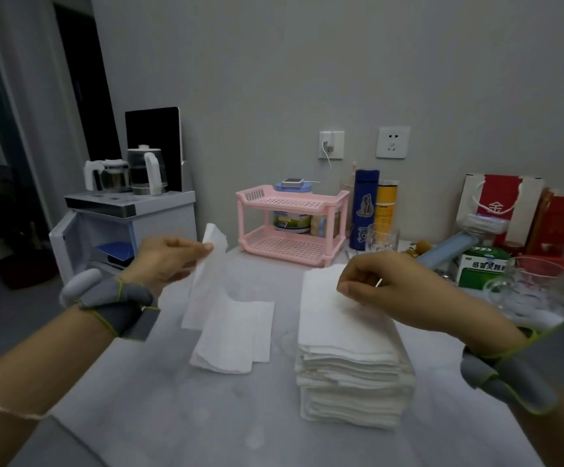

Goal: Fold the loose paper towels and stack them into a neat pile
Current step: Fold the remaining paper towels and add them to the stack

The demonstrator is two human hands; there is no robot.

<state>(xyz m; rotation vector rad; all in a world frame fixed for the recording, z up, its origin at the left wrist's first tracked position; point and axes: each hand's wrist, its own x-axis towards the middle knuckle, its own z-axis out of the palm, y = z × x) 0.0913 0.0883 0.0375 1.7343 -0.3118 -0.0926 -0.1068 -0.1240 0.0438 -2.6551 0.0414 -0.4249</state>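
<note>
- Left hand (pixel 169 261): thumb and fingers pinching a loose white paper towel (pixel 206 281), raised, hanging below the fingertips.
- Right hand (pixel 385 291): fingers curled, thumb tip on the tall stack of folded white paper towels (pixel 348 348) directly beneath; actual grip unclear.

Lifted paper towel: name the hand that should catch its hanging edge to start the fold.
Right. The left hand pinches the top corner of the paper towel, so it is occupied. The right hand is at the stack just beside it, with no towel lifted.
</note>
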